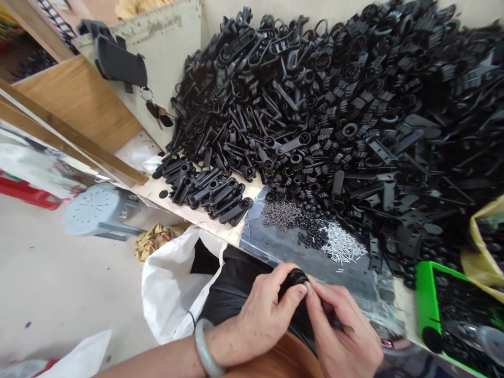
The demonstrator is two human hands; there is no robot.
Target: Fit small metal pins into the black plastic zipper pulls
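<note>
My left hand [262,310] is closed around a black rounded plastic part [296,276], thumb pressed on its near side. My right hand [342,328] meets it there, thumb and forefinger pinched at the part's right edge. A dark slim thing [335,319] shows beneath the right fingers; its kind is mostly hidden. Just beyond the hands, on a dark work mat [283,244], lie a heap of short silver pins [343,244], small black pieces [312,231] and tiny grey-brown pieces [281,212].
A large pile of black plastic parts [283,100] covers the bench's back. Lined-up black arm-shaped parts [212,191] lie left. A green bin [426,299] stands right, a white sack [165,286] hangs by the bench edge, and a grey-blue stool [94,207] stands beyond.
</note>
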